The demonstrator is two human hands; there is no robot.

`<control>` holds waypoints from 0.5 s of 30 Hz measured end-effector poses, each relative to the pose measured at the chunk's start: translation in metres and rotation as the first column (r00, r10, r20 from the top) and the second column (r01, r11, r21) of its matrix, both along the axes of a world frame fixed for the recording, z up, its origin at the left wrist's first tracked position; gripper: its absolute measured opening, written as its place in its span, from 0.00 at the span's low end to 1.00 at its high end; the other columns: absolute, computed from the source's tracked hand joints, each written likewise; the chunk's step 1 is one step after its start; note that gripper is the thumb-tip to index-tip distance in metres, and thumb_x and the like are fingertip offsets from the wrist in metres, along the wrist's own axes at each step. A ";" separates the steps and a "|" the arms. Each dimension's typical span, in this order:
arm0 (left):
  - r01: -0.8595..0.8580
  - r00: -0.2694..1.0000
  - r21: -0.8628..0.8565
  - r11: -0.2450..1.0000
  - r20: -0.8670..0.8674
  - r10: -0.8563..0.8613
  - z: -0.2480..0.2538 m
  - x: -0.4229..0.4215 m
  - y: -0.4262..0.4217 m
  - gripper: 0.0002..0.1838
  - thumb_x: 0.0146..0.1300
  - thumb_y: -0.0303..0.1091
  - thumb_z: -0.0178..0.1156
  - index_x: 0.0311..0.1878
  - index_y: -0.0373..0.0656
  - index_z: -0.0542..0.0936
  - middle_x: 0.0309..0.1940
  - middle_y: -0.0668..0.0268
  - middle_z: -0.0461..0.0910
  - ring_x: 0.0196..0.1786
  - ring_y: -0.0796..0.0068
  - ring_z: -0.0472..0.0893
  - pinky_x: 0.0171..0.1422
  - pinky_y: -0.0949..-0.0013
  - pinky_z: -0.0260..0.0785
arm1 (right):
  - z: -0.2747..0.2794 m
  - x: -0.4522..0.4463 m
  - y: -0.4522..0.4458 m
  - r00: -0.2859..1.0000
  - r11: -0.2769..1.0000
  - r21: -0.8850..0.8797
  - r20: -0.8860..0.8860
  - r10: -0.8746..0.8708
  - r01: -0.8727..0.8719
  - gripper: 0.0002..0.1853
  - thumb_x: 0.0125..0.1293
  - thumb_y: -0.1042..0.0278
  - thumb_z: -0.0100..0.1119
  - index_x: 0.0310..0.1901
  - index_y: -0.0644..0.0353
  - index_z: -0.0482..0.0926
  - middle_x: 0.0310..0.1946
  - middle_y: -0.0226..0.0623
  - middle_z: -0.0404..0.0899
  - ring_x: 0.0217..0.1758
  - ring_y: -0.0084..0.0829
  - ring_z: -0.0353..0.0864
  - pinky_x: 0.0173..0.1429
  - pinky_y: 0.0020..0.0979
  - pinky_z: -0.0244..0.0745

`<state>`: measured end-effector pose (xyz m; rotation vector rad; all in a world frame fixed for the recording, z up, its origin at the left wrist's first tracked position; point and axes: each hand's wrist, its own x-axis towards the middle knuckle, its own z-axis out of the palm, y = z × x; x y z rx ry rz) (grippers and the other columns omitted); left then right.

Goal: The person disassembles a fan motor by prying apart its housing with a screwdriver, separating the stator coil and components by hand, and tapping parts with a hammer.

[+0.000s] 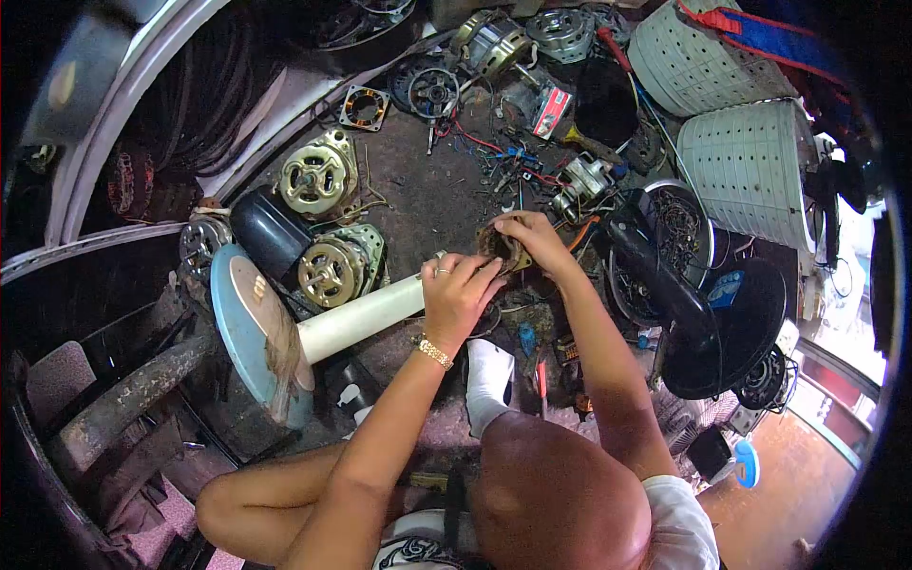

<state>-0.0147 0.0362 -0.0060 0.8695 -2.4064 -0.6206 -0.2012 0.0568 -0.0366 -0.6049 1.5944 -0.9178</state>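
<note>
Between my two hands is a small motor stator, a dark brown ring with a brassy edge. My left hand, with a gold watch at its wrist, has its fingers closed on the near left side. From the right, my right hand grips the rim, thumb and fingers bent over it. Fingers hide much of the ring. Just left of my left hand lies a white pole with a round light-blue base. Two gold-coloured motors sit beyond the pole.
At the back lie another stator, a larger motor and a red-and-white box. White perforated drums stand at the right, near a metal bowl of wires and a black fan stand. A red-handled tool lies near my foot.
</note>
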 end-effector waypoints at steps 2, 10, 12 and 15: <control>-0.020 0.999 0.013 1.000 0.029 0.019 -0.001 0.001 0.005 0.18 0.47 0.39 0.70 0.43 0.51 0.83 0.37 0.73 0.79 0.44 0.69 0.75 0.49 0.60 0.59 | 0.000 0.001 0.002 1.000 1.000 0.003 -0.009 0.009 -0.009 0.19 0.58 0.59 0.61 0.41 0.68 0.82 0.34 0.35 0.82 0.36 0.24 0.77 0.43 0.27 0.71; -0.080 0.996 0.117 0.990 -0.027 0.084 -0.001 -0.005 0.008 0.11 0.48 0.34 0.69 0.37 0.49 0.83 0.32 0.72 0.78 0.41 0.68 0.75 0.49 0.62 0.60 | 0.000 -0.005 0.007 0.993 0.998 -0.037 -0.110 0.044 -0.048 0.19 0.58 0.59 0.62 0.42 0.68 0.82 0.34 0.36 0.83 0.35 0.24 0.78 0.42 0.27 0.72; -0.072 0.996 0.121 0.990 -0.037 0.077 -0.001 -0.005 0.006 0.10 0.48 0.33 0.69 0.36 0.49 0.83 0.32 0.71 0.78 0.41 0.68 0.75 0.50 0.62 0.60 | 0.000 -0.007 0.007 0.991 0.997 -0.033 -0.121 0.059 -0.064 0.18 0.58 0.59 0.62 0.42 0.68 0.82 0.33 0.36 0.83 0.33 0.23 0.77 0.39 0.27 0.71; -0.072 0.994 0.151 0.986 -0.067 0.083 -0.003 -0.006 0.004 0.09 0.47 0.31 0.68 0.35 0.48 0.83 0.30 0.71 0.78 0.40 0.68 0.75 0.49 0.62 0.60 | -0.003 -0.005 0.006 0.989 0.996 -0.056 -0.133 0.058 -0.066 0.17 0.58 0.61 0.62 0.42 0.68 0.82 0.29 0.34 0.81 0.29 0.21 0.76 0.34 0.26 0.71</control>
